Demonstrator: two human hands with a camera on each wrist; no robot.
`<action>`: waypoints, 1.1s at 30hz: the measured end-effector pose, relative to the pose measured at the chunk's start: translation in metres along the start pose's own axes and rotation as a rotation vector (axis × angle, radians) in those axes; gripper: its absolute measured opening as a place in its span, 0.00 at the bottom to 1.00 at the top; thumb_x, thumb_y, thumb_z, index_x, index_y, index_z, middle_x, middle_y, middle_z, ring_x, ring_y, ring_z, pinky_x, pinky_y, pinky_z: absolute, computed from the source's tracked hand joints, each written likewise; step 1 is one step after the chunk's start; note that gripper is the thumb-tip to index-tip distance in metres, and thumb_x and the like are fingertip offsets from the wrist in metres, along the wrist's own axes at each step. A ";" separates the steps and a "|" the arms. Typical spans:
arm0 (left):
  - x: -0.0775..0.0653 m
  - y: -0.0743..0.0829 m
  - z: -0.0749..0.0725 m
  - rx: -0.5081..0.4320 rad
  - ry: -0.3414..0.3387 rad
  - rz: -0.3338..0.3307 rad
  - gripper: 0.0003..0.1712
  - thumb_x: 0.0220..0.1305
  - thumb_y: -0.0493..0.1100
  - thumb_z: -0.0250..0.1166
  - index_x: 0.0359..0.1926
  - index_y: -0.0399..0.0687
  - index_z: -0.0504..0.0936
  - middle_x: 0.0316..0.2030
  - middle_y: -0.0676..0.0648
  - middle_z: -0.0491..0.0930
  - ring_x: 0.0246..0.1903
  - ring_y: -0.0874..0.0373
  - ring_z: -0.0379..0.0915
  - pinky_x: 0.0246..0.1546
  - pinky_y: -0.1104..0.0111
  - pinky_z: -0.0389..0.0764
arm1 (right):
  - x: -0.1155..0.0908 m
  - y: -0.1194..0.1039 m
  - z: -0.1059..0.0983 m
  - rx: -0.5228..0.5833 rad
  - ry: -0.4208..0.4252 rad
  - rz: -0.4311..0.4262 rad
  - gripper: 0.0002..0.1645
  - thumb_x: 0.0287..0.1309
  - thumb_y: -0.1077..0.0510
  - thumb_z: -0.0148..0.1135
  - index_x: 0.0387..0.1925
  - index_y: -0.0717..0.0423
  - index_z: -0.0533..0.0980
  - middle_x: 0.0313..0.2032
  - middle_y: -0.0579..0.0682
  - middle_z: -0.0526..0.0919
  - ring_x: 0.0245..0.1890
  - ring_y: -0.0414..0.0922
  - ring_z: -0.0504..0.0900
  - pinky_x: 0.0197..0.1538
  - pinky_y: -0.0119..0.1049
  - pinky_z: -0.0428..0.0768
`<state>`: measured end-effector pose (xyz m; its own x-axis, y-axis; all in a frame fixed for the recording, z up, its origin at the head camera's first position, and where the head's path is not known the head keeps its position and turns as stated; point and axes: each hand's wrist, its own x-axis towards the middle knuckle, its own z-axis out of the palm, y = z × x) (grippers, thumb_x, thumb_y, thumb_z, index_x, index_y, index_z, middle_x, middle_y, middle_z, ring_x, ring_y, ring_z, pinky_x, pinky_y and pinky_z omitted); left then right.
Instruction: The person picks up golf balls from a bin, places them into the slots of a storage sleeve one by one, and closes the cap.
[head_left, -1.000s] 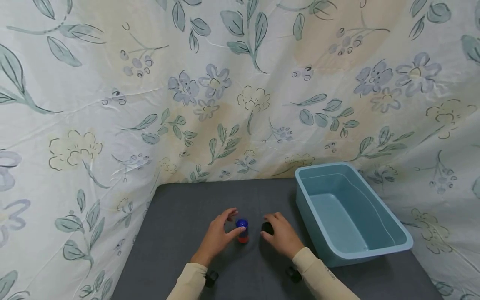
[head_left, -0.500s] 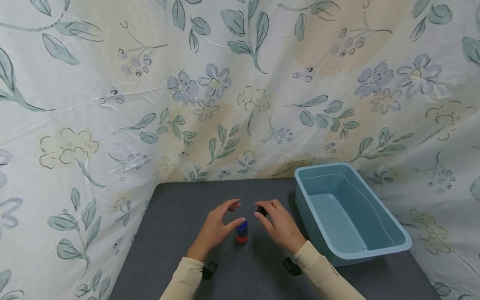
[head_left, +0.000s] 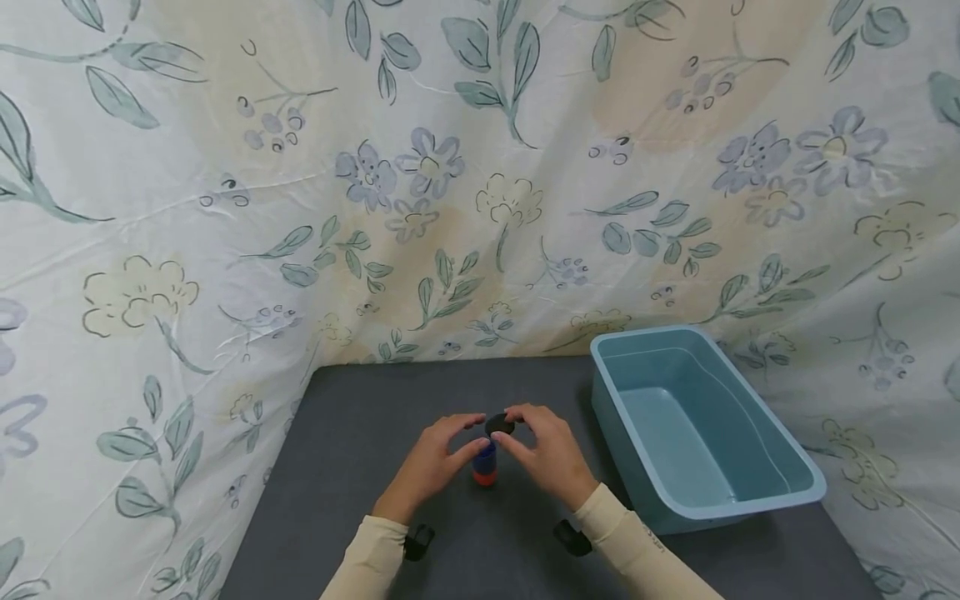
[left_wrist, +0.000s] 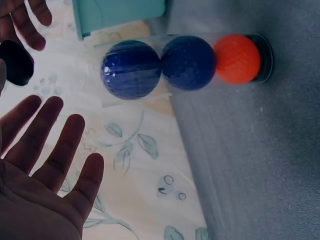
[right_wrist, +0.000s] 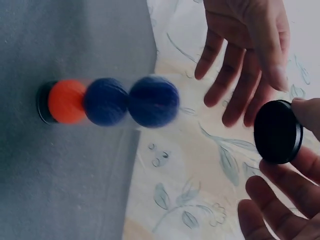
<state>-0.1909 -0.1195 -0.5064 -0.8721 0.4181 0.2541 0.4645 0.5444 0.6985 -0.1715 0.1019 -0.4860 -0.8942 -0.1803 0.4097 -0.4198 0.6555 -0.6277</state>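
Observation:
A clear tube [left_wrist: 167, 80] stands upright on the dark table with a black base. Stacked inside are two blue golf balls [right_wrist: 154, 102] over an orange golf ball [left_wrist: 237, 59]. My right hand [head_left: 551, 454] pinches a round black lid [right_wrist: 278, 132] between thumb and fingers, above and just behind the tube's top in the head view. The lid is tilted, its flat face showing. My left hand [head_left: 423, 462] is beside the tube on the left, fingers spread and slightly bent, holding nothing; its thumb tip overlaps the tube's top in the head view.
A light blue plastic bin [head_left: 633, 433] stands on the right side of the dark table [head_left: 360, 417]. Floral cloth [head_left: 450, 183] hangs behind the table and along both sides. Each wrist wears a small black camera [head_left: 573, 538].
My right hand has raised the black lid and carried it left, to above the tube. My left hand has shifted slightly around the tube's top. The tube stays in place.

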 end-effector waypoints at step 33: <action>-0.018 -0.043 0.025 -0.068 -0.037 -0.067 0.30 0.78 0.60 0.57 0.74 0.57 0.72 0.66 0.48 0.79 0.60 0.50 0.80 0.59 0.44 0.80 | -0.014 0.054 0.062 0.027 -0.079 -0.235 0.23 0.66 0.50 0.70 0.60 0.51 0.83 0.63 0.48 0.83 0.61 0.48 0.84 0.60 0.47 0.84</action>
<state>-0.1912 -0.1320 -0.5572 -0.8942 0.4095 0.1811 0.3924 0.5218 0.7575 -0.1909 0.0941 -0.5670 -0.7803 -0.3828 0.4946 -0.6209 0.5692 -0.5390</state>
